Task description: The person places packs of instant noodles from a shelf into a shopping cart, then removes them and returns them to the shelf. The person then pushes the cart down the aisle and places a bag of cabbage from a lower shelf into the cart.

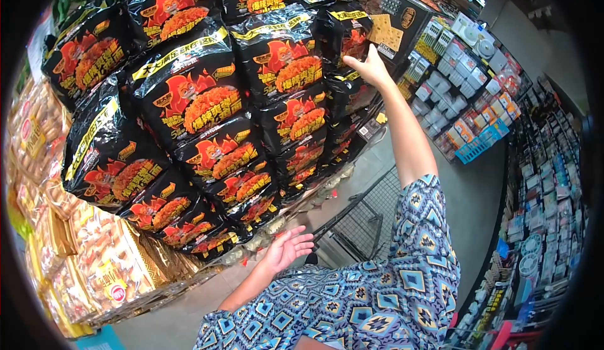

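My right hand is stretched out to the stack's far right column. Its thumb lies against the front edge of a black instant noodle pack, with the fingers around the side and partly hidden. Lower down, my left hand hangs in the air, palm up and fingers spread, holding nothing. It is nearest the bottom of the noodle stack. Other black noodle packs with red flame figures and yellow strips are piled in several columns before me. One pack at the left front leans at an angle.
Gold and clear snack bags are heaped at the lower left. A wire shopping cart stands below my right arm. Behind the stack is a dark carton with a cracker picture. Shelves of packaged goods line the right, beside a blue basket.
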A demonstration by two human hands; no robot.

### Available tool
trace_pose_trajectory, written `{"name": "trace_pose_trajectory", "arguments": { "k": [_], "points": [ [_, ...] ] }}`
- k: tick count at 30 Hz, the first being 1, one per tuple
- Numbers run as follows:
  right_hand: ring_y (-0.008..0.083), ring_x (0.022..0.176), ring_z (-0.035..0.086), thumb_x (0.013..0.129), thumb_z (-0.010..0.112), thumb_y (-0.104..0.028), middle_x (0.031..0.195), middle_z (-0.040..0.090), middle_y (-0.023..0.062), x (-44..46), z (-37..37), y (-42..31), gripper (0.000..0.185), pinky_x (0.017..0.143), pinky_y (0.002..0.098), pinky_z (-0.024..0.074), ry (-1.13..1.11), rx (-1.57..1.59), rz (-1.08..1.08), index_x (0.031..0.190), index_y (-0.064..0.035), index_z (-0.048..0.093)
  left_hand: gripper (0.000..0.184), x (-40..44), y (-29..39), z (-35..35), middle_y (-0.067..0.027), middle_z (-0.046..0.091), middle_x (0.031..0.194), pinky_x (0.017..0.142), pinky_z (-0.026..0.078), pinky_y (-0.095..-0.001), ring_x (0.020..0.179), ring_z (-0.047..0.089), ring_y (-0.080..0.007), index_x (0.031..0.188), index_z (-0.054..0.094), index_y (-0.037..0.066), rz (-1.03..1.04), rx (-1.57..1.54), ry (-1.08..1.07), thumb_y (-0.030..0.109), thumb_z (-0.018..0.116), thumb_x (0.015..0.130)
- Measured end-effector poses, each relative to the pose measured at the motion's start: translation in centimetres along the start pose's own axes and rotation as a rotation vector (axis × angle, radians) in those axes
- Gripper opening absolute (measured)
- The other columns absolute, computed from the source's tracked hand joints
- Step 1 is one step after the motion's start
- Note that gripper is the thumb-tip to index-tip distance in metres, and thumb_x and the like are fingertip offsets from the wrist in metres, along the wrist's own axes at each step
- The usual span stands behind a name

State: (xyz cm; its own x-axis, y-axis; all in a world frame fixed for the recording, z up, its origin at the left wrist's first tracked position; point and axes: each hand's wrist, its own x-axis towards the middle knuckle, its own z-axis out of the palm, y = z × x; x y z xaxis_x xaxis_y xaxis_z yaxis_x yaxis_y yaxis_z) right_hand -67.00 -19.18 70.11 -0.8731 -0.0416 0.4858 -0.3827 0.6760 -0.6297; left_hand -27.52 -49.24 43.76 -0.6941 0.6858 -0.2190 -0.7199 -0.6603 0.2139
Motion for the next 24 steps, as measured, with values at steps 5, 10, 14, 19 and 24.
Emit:
{"name": "trace_pose_trajectory", "arguments": {
  "k": [5,10,14,19,24],
  "points": [
    [0.0314,0.12,0.057,0.077,0.08,-0.04,0.126,0.059,0.0207,1.3,2.8,0.4,0.076,0.103,0.0392,0.0426,-0.004,-0.077,0.044,0.131,0.0006,0.045,0.05,0.0,-0.6,-0.2,-0.0226,0.054,0.135,0.102,0.044,-0.0495,0.117,0.058,-0.035,0.142,0.04,0.005,0.016,0.019,0.022,0.035,0.043,0.101],
    [0.0236,0.117,0.057,0.076,0.081,-0.034,0.127,0.061,0.0148,0.3,-0.5,-2.6,0.073,0.104,0.0358,0.0413,-0.173,0.085,0.076,0.131,0.0005,0.048,0.051,-0.5,-0.7,-0.2,-0.0226,0.054,0.135,0.102,0.044,-0.0494,0.117,0.058,-0.0352,0.142,0.04,0.005,0.022,0.012,0.027,0.035,0.043,0.101],
    [0.0243,0.119,0.056,0.074,0.083,-0.037,0.131,0.057,0.0178,1.1,-1.2,-1.6,0.082,0.104,0.0365,0.0411,-0.146,0.124,0.184,0.133,0.0047,0.044,0.051,-0.7,-0.8,-0.5,-0.0225,0.054,0.135,0.102,0.045,-0.0492,0.117,0.058,-0.0349,0.142,0.04,0.005,0.029,-0.002,0.018,0.036,0.042,0.101],
    [0.0249,0.12,0.055,0.071,0.086,-0.04,0.13,0.057,0.0173,1.7,0.1,0.2,0.092,0.105,0.0368,0.0403,-0.09,0.257,0.195,0.136,0.0045,0.039,0.051,-0.9,-0.7,-0.3,-0.0224,0.054,0.134,0.102,0.045,-0.0494,0.117,0.057,-0.0348,0.142,0.04,0.006,0.031,0.015,0.02,0.036,0.042,0.102],
    [0.0246,0.122,0.053,0.069,0.088,-0.039,0.133,0.055,0.0162,1.9,1.4,0.2,0.094,0.107,0.0373,0.0387,-0.118,0.246,0.082,0.137,0.0032,0.038,0.052,-1.5,-0.6,-0.4,-0.0217,0.054,0.134,0.102,0.045,-0.0479,0.117,0.057,-0.0346,0.143,0.038,0.005,0.049,0.0,0.051,0.036,0.042,0.102]
  ]
}}
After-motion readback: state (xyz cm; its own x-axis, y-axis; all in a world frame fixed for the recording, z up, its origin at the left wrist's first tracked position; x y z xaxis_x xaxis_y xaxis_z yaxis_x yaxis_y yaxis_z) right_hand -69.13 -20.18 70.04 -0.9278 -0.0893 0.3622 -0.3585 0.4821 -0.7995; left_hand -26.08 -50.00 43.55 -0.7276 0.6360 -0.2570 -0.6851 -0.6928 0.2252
